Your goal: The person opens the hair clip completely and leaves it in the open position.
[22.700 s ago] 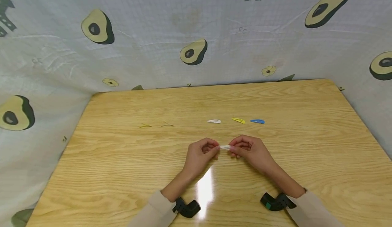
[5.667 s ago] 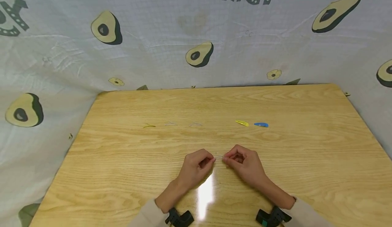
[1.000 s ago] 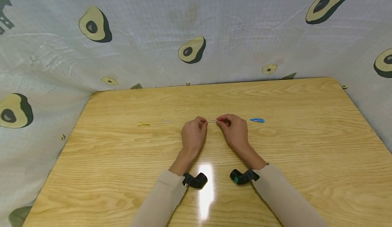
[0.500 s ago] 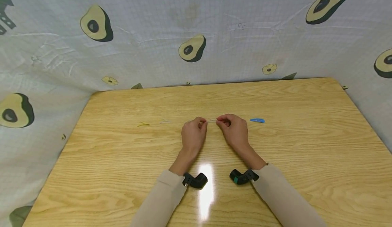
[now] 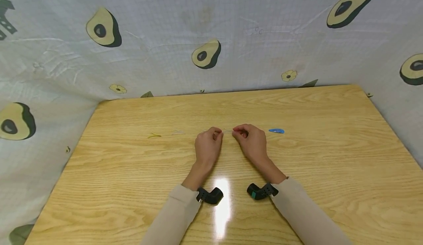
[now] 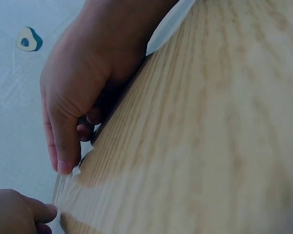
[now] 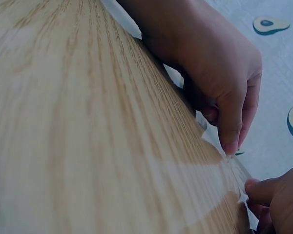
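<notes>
In the head view my left hand (image 5: 208, 146) and right hand (image 5: 252, 142) face each other at the row of hair clips. Between their fingertips lies a thin, pale snap hair clip (image 5: 227, 131), each hand pinching one end with thumb and index finger. The left wrist view shows this hair clip (image 6: 63, 189) bridging the short gap, low over the table; its colour is unclear. To the left lie a bent-open yellow hair clip (image 5: 154, 135) and a faint whitish one (image 5: 178, 132). Another clip is mostly hidden behind my left hand.
A flat blue hair clip (image 5: 276, 130) lies just right of my right hand. The wooden table (image 5: 99, 186) meets an avocado-print cloth (image 5: 158, 54) at its back edge. Black wrist cameras (image 5: 210, 195) sit on both sleeves.
Since 5.7 seconds ago, both hands have moved forward to the row, and the yellow clip beside the blue one has left its place. Over the last second the hands have stayed nearly still.
</notes>
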{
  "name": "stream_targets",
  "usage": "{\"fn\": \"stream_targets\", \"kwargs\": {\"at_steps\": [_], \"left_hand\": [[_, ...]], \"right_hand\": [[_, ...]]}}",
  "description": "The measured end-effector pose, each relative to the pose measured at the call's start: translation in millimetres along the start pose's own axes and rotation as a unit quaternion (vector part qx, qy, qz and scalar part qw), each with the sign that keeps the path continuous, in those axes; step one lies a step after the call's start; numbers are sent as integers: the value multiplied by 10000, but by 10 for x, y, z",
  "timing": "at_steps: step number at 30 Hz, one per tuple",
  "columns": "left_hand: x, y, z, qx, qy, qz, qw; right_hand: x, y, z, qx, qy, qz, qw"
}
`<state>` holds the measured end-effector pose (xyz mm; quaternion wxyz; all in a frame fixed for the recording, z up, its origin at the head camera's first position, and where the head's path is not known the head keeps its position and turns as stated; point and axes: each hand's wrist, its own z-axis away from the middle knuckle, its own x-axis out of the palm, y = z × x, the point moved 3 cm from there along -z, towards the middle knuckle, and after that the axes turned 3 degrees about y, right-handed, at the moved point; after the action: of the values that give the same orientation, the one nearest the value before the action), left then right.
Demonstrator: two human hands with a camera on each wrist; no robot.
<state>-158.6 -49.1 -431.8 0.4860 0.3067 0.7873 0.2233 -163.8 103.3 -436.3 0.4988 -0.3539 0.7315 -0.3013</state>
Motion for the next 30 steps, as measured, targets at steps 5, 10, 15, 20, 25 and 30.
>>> {"fn": "stream_targets", "kwargs": {"at_steps": [5, 10, 15, 20, 25, 30], "left_hand": [[14, 8, 33, 60, 2, 274, 9996], [17, 115, 37, 324, -239, 812, 9959], [35, 306, -8, 535, -855, 1144, 9883], [144, 446, -26, 503, -1272, 980, 9857], [284, 575, -6, 430, -1457, 1040, 9829], [425, 621, 10, 169, -1416, 1166, 9829]], "right_hand": [[-49, 29, 33, 176, -52, -314, 9993], [-211, 20, 14, 80, 2, -349, 9994], [-447, -6, -53, -154, 125, -189, 9996], [-612, 59, -48, -103, 115, -34, 9999], [-702, 183, -23, 66, 62, 140, 9999], [-735, 286, -11, 236, -47, 259, 9994]]}}
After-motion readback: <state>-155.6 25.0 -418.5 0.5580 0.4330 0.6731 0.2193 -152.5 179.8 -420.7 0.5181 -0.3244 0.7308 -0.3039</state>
